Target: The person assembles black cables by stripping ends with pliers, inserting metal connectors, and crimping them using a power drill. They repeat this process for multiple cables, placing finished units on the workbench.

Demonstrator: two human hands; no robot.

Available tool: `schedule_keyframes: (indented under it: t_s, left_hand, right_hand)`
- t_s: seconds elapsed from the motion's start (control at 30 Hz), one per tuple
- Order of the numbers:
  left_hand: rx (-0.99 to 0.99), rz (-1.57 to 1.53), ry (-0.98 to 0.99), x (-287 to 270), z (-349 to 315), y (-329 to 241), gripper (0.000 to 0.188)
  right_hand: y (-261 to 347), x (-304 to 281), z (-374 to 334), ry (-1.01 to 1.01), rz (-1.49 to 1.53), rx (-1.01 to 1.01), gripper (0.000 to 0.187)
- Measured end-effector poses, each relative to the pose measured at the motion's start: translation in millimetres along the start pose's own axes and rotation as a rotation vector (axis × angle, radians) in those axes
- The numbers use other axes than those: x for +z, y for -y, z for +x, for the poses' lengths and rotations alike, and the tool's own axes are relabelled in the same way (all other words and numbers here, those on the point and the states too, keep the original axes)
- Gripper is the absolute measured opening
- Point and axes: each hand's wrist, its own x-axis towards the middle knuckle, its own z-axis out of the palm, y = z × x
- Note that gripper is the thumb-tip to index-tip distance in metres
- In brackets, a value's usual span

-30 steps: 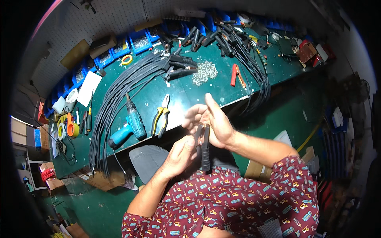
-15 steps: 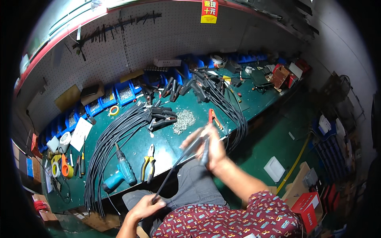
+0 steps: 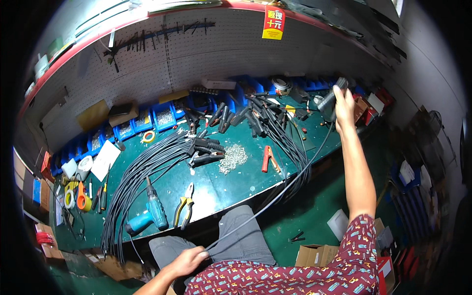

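My right hand (image 3: 345,108) is raised over the far right of the bench, its fingers wrapped round a dark clamp (image 3: 328,105). From that clamp a black cable (image 3: 268,206) sags down across my knees to my left hand (image 3: 189,260). The left one sits low by my lap, closed on the cable. Between the hands, a red clamp (image 3: 266,158) lies on the green bench beside a heap of small metal fasteners (image 3: 232,158). Yellow-and-black pliers (image 3: 184,210) and a teal power drill (image 3: 156,210) rest near the bench's front edge.
One bundle of black cables with clamps (image 3: 142,172) curves over the bench's left; another bundle (image 3: 295,157) hangs off its front edge. Blue bins (image 3: 163,117) line the back. An open cardboard box (image 3: 314,255) and a white tray (image 3: 338,223) are on the floor to the right.
My right hand has swung from above my lap out to the far right with the clamp, and the cable now stretches long between my hands. My left hand stays low.
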Motion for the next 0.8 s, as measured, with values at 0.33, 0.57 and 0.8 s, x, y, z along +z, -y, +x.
schedule_keyframes:
  t_s: [0.33,0.57,0.8]
  left_hand:
    - [0.336,0.104,0.055,123,232,-103,0.038]
    - [0.358,0.227,0.103,82,158,-60,0.035]
    - [0.131,0.053,-0.513,12,99,-15,0.021]
  right_hand:
    - [-91,118,-33,0.405,-0.55,-0.388,0.041]
    - [-117,166,-260,0.954,-0.332,-0.085,0.037]
    - [-141,263,-259,0.705,-0.447,-0.11,0.046]
